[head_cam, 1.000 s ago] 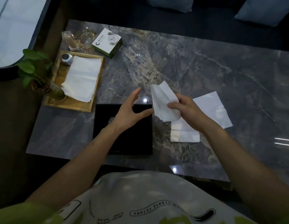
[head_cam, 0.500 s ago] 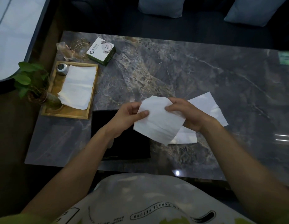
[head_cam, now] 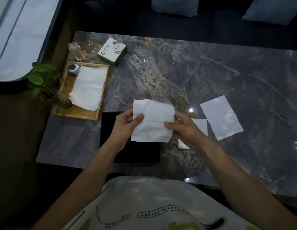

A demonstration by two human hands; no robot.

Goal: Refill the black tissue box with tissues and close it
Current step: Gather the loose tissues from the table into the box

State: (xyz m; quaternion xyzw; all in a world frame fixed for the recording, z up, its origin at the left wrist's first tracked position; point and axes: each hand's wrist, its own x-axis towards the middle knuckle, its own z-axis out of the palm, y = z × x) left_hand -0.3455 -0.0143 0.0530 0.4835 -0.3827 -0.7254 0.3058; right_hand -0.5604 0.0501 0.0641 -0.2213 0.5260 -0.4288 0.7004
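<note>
Both hands hold one white tissue (head_cam: 153, 120) spread flat above the table. My left hand (head_cam: 126, 124) pinches its left edge and my right hand (head_cam: 184, 130) pinches its right edge. Under the tissue and my left forearm lies the black tissue box (head_cam: 141, 151), near the table's front edge; its top is largely hidden. To the right, a flat white tissue (head_cam: 221, 119) lies on the marble. A second one (head_cam: 200, 126) is partly covered by my right hand. A stack of tissues (head_cam: 88, 87) rests in the wooden tray (head_cam: 78, 112) at the left.
The grey marble table (head_cam: 211, 72) also bears a green-and-white carton (head_cam: 112, 51), glass items (head_cam: 92, 49) and a small metal jar (head_cam: 74, 69) at the back left. A potted plant (head_cam: 44, 87) stands at the tray's left end. Cushions lie beyond the table.
My left hand left the black box and took hold of the tissue's left edge. The crumpled tissue in my right hand is now spread flat between both hands.
</note>
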